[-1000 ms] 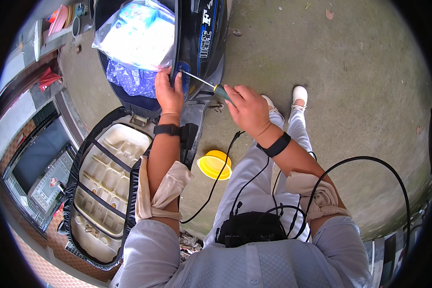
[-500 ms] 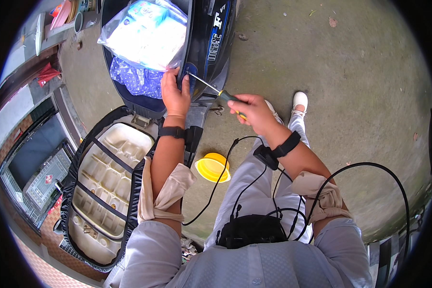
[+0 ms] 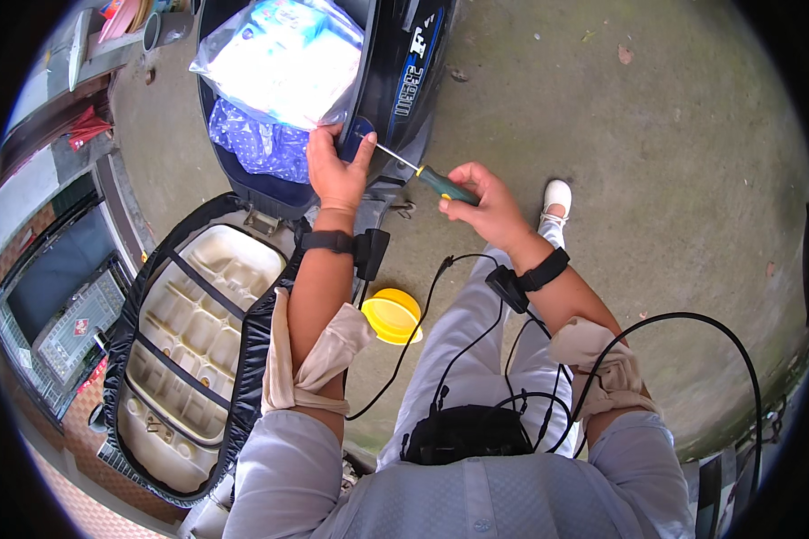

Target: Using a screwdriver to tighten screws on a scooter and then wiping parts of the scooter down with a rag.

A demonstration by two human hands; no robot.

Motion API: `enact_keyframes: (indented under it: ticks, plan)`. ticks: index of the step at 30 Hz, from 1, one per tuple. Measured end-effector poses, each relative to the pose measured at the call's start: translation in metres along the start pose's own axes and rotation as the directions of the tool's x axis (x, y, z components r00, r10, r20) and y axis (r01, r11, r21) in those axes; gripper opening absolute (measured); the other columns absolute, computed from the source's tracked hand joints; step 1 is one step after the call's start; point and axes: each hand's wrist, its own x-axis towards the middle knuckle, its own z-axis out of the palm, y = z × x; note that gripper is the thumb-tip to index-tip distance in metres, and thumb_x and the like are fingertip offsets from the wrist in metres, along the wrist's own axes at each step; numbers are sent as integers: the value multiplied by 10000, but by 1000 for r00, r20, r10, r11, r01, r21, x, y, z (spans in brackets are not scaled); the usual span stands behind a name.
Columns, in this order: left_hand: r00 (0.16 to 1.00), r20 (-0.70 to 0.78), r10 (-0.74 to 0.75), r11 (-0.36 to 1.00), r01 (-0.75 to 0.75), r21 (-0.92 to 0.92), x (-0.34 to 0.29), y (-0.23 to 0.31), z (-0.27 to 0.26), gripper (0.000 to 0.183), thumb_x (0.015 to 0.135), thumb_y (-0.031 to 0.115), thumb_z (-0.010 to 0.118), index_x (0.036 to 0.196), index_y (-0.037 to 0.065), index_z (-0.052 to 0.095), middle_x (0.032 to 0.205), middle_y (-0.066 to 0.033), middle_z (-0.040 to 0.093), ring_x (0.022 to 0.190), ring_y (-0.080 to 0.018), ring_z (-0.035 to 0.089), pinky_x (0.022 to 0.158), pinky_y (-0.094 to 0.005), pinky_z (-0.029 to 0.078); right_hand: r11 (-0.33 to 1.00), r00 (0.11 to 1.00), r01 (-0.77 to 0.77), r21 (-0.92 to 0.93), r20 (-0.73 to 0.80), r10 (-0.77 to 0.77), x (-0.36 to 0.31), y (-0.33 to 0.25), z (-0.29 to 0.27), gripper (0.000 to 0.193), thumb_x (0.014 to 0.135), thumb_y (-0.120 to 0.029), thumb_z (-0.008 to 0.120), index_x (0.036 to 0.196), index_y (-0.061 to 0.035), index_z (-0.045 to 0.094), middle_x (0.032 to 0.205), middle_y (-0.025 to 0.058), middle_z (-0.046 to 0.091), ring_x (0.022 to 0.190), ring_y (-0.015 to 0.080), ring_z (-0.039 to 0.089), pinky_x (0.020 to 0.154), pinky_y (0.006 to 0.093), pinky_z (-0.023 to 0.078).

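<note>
Right hand: the person's right hand (image 3: 485, 205) grasps a dark green and yellow-handled screwdriver (image 3: 448, 186) near the butt of its handle, thumb and fingers closed around it.
Screwdriver: its thin metal shaft slopes up and left to the left thumb, beside a blue oval patch (image 3: 360, 128) on the outer wall of a scooter body; the very tip is too small to make out.
Left hand: the left hand (image 3: 340, 175) is at the rim, fingers on the inner side, thumb outside by the shaft; whether it pinches the wall or steadies the tip, I cannot tell.
Storage tub: a dark, deep plastic tub (image 3: 283, 184), holding a clear plastic bag of white and pale blue packages (image 3: 288, 72) and a blue plastic bundle with white dots (image 3: 256, 139).
Scooter side: a glossy black panel with blue and white trim (image 3: 413, 81), in place just right of the tub.
Seat: a black-edged seat with a cream plastic underside (image 3: 198, 332), flipped open toward the person.
Ground: a round yellow plastic basin (image 3: 392, 314) on grey concrete (image 3: 692, 180), near the legs.
Progress: the seat is open and the screwdriver is at the body; the work there looks underway and unfinished. No loosened part shows, and whether any fastener has turned cannot be told.
</note>
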Motion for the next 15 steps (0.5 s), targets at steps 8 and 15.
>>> enact_keyframes:
  ticks: [8, 15]
  plan:
    - [997, -10, 79, 997, -78, 27, -1, -3, -1, 414, 704, 296, 777, 907, 27, 536, 897, -123, 543, 872, -320, 525, 789, -390, 419, 437, 723, 407, -802, -10, -690, 1, 7, 8, 235, 883, -213, 613, 870, 20, 576, 819, 119, 574, 665, 173, 593, 609, 312, 482]
    - [979, 95, 181, 982, -185, 30, -3, -2, -13, 475, 661, 214, 751, 1022, 24, 509, 957, -149, 519, 934, -347, 500, 832, -412, 401, 467, 752, -656, 593, 454, 478, 13, -4, -22, 235, 923, -228, 560, 987, -4, 527, 784, 65, 544, 426, 84, 388, 431, 228, 356]
